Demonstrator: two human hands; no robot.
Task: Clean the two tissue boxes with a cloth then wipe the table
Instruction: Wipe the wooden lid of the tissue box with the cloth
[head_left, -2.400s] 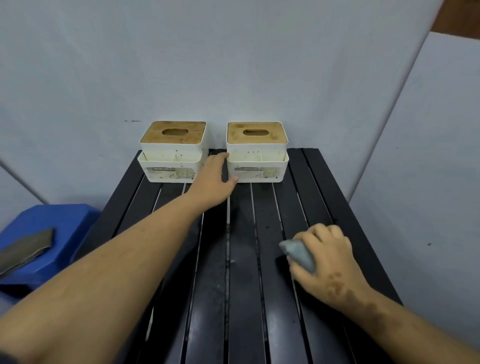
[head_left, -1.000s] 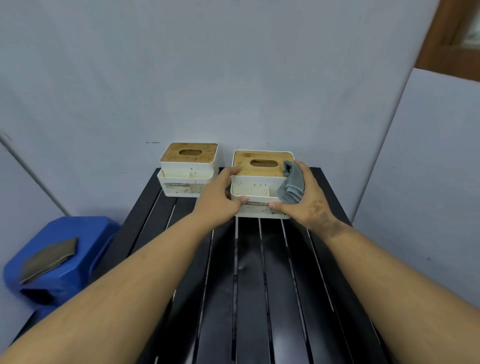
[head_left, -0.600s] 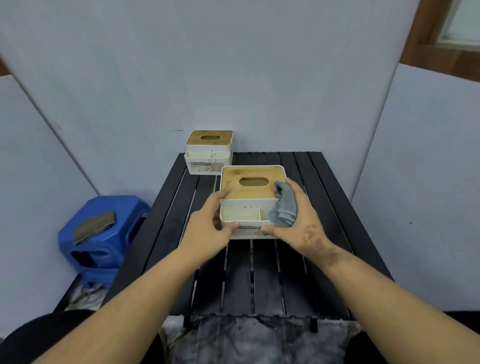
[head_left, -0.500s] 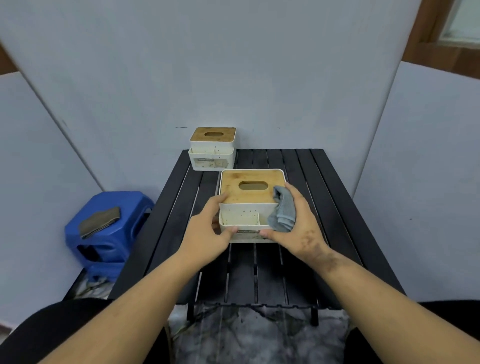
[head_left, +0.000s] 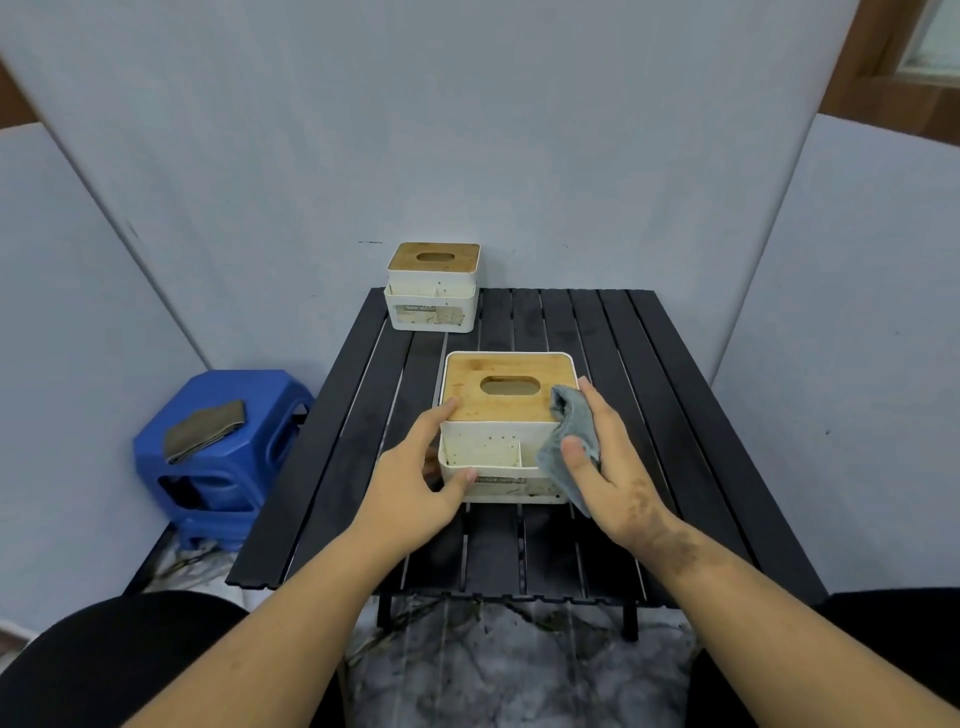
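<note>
The near tissue box (head_left: 506, 431) sits toward the front middle of the black slatted table (head_left: 675, 415), white with a wooden lid and speckled with dirt on its front. The left hand (head_left: 415, 488) grips its left side, thumb at the lower front rim and fingers curled up to the lid edge. The right hand (head_left: 608, 462) presses a grey cloth (head_left: 569, 441) against the box's right front corner, thumb pinning the cloth and fingers reaching up the side. The likely trouble from here: the box looks light, so a firm rub could slide or tip it if the left hand's hold slackens, and the loose wooden lid might shift or lift off under the cloth. Dirt wiped off could also fall through onto the table, which needs wiping last anyway. Counting up: two tissue boxes, the far tissue box (head_left: 434, 286) at the back left edge, well apart; one cloth in hand; one table; one blue stool (head_left: 223, 457) beside it carrying one folded brownish rag (head_left: 202, 431).
</note>
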